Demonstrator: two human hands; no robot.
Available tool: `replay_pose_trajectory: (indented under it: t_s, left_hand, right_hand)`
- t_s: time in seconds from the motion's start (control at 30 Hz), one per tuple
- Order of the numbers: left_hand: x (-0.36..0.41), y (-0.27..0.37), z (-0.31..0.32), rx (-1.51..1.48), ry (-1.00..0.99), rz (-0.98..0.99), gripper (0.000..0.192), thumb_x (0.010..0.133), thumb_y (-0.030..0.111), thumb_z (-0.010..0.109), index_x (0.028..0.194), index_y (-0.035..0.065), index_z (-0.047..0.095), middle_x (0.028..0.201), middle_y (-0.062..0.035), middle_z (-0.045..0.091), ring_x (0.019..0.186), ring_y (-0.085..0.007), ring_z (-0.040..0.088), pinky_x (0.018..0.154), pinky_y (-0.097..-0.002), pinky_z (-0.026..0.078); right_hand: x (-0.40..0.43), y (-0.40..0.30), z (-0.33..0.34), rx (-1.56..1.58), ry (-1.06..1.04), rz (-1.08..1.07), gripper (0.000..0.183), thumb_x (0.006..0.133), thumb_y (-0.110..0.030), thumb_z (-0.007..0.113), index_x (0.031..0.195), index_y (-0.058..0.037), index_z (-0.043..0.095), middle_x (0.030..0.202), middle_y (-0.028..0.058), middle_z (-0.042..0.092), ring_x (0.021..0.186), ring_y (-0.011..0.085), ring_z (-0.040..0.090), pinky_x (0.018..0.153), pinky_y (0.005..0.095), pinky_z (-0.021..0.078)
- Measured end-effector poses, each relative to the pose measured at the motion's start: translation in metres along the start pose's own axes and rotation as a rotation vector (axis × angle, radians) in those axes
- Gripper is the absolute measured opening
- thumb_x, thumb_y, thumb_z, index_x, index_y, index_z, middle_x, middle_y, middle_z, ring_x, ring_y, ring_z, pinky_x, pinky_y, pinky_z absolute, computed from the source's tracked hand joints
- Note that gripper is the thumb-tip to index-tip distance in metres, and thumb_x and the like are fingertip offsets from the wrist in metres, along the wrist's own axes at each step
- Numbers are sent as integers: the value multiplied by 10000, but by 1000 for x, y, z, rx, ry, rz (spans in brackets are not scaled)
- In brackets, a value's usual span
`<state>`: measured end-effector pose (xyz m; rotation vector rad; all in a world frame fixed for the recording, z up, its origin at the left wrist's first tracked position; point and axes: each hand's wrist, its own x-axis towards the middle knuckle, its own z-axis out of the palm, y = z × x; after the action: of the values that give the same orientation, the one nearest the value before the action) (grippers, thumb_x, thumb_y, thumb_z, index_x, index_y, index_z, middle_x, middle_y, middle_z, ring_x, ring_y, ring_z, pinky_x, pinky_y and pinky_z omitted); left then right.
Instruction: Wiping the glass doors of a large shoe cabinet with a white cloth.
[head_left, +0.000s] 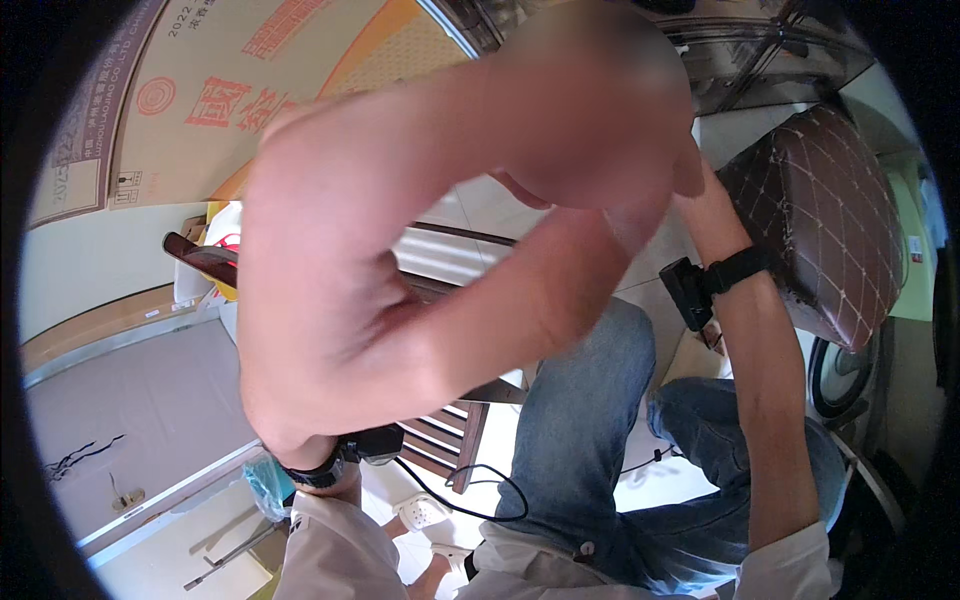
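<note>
My left hand (322, 300) looms very large and close to the camera, its thumb and a finger curved into a loop. Their tips run into a blurred patch at the top centre, so anything between them is hidden. From the lower right, my right forearm rises to the same patch. Only a little of my right hand (684, 169) shows there, and its fingers cannot be made out. A black strapped device (375, 445) sits on my left wrist, and a similar black device (686, 292) is on my right. Below are my legs in blue jeans (574, 427).
A printed cardboard box (307, 45) stands upper left. At right is a brown quilted seat (836, 217). A slatted wooden piece (442, 439) and a looped black cable (517, 514) lie below my left hand. Bare feet wear white clogs (424, 514). A grey panel (150, 390) fills the left.
</note>
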<state>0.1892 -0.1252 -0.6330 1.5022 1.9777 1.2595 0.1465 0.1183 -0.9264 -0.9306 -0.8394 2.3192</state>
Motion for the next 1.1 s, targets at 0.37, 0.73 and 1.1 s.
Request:
replay_pose_trajectory:
  t_s: [0.37,0.73,1.1]
  left_hand:
    - [2,12,8,59,48,-131,492,950,347,547,1018,-134,622,834,-220,685,757,-267,683,704,-328,536]
    - [-11,-31,-24,443,258,-179,223,1010,125,528,976,-33,682,803,-106,710,693,-179,690,710,-285,536]
    - [-17,-40,-40,1257,84,-6,113,919,235,641,907,124,658,701,-56,642,628,-275,642,532,-381,491]
  right_hand:
    - [-26,6,18,-26,127,-122,381,983,-356,591,1251,-85,608,1186,62,620,1080,213,586,886,413,504]
    - [-5,23,13,-209,116,-312,204,918,-180,726,985,11,704,846,31,681,757,122,560,717,296,470]
    - [0,16,9,-242,92,-275,279,904,-205,741,1079,9,700,977,49,708,838,136,598,783,296,473]
